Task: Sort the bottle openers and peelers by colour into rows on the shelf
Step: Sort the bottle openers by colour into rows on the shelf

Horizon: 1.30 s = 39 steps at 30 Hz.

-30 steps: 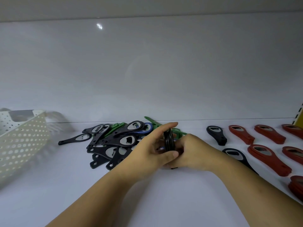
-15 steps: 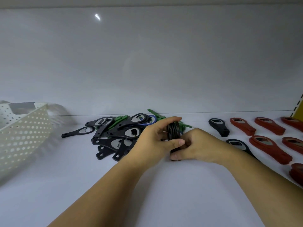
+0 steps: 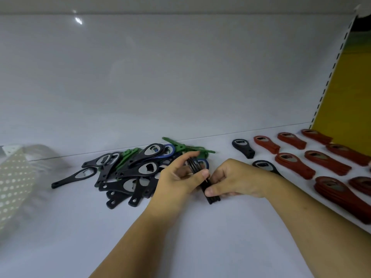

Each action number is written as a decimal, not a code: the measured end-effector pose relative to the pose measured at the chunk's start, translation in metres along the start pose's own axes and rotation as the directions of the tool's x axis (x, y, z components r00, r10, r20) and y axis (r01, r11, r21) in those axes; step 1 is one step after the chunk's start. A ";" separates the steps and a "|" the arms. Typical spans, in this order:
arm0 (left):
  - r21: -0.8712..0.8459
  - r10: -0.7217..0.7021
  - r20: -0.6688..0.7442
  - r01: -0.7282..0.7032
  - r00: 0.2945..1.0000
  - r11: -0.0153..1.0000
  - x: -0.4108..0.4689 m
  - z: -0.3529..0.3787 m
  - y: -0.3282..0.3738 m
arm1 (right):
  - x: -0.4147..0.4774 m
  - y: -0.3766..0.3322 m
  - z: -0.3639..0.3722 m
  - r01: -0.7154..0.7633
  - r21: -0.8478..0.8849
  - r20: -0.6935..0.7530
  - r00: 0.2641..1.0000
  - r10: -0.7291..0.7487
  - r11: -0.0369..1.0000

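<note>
A shop: a white display shelf (image 3: 200, 237) with a slotted metal upright (image 3: 329, 75), stocked with stacked red bottle openers (image 3: 292, 165).

The shelf (image 3: 60, 237) is softly lit; a glare spot (image 3: 78, 20) is seen on the back panel (image 3: 180, 77); the left basket (image 3: 14, 177) is blurred.

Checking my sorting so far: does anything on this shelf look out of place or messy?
Only the unsorted pile at centre-left: black, green and blue pieces lie jumbled, overlapping at all angles. The red openers at right sit in tidy rows, with two black openers beside them.
</note>
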State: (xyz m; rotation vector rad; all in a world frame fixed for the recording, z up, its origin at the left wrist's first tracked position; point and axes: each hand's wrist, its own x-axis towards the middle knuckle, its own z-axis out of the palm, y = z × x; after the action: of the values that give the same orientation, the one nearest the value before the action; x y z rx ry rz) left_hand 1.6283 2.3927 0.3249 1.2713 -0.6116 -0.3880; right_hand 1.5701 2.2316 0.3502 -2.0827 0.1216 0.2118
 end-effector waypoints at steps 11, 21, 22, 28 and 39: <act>-0.118 -0.130 0.249 0.163 0.960 0.979 -0.016 0.021 0.012 | -0.064 0.007 0.017 -0.049 0.056 -0.216 0.975 0.060 0.997; 0.059 -0.294 0.250 0.289 0.922 0.956 -0.018 0.025 0.009 | -0.161 0.019 -0.027 -0.513 -0.312 -0.487 0.809 0.329 0.800; 0.074 -0.295 0.248 0.285 0.923 0.956 -0.019 0.025 0.008 | -0.167 0.020 -0.031 -0.558 -0.338 -0.504 0.787 0.355 0.758; 0.111 -0.284 0.222 0.265 0.933 0.958 -0.020 0.028 0.009 | -0.167 0.019 -0.040 -0.657 -0.430 -0.526 0.740 0.419 0.620; 0.258 -0.205 0.182 0.155 0.962 0.954 -0.020 0.030 0.009 | -0.148 -0.012 -0.050 -0.591 -0.434 -0.592 0.756 0.279 0.680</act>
State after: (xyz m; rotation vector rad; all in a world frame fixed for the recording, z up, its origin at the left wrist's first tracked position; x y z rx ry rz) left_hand 1.5936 2.3838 0.3342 1.5389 -0.7378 -0.6189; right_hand 1.4322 2.1944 0.4146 -2.6827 1.0208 0.0089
